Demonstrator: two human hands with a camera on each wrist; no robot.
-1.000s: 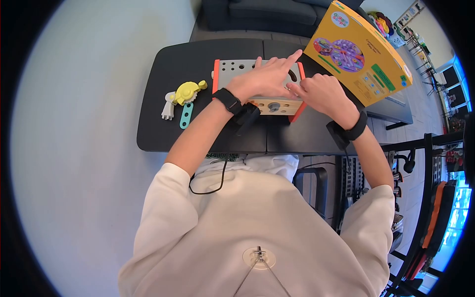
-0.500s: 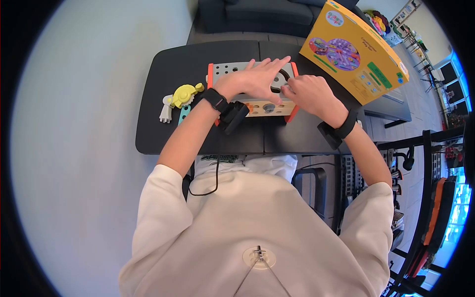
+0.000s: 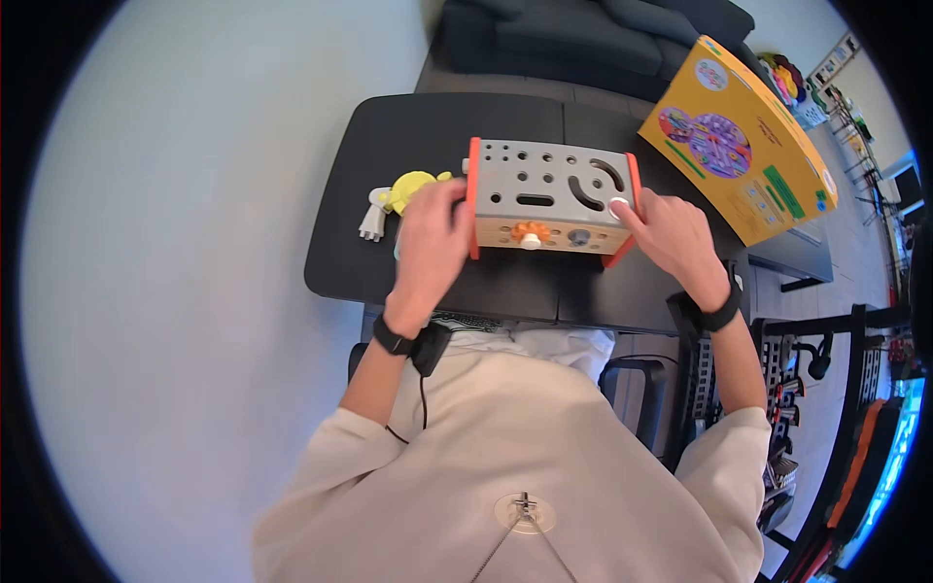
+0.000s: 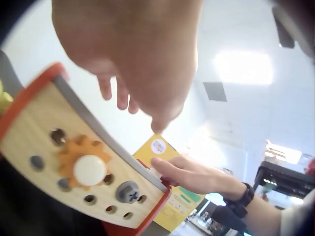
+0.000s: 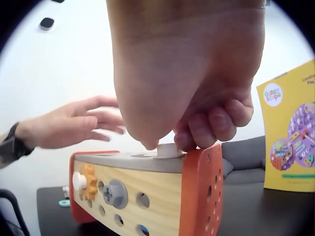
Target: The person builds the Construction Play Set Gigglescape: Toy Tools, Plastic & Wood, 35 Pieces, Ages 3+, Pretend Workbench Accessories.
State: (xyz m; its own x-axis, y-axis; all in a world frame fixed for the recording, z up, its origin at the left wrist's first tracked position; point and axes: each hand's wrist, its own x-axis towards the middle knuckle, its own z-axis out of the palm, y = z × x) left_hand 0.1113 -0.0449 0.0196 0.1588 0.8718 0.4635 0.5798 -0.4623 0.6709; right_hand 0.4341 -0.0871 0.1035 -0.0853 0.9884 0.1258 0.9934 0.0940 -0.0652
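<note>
A toy workbench box (image 3: 549,185) with a grey holed top, wooden sides and orange-red ends stands on the black table. My right hand (image 3: 675,238) is at its right front corner, pinching a white round-headed peg (image 5: 169,150) at the grey top between thumb and curled fingers. My left hand (image 3: 432,248), fingers loosely spread and holding nothing, is beside the box's left end. On the wooden front sit an orange gear (image 4: 81,160) with a white knob (image 4: 89,170) at its centre and a grey bolt (image 5: 114,193).
Left of the box on the black table (image 3: 340,262) lie a yellow toy piece (image 3: 413,187) and a whitish toy piece (image 3: 374,216). A large yellow product box (image 3: 739,141) stands behind at the right. A dark sofa (image 3: 573,49) is beyond the table.
My left hand has moved from over the workbench's top to its left side, uncovering the grey top and orange gear. My right hand stays at the right end, where the white peg now shows.
</note>
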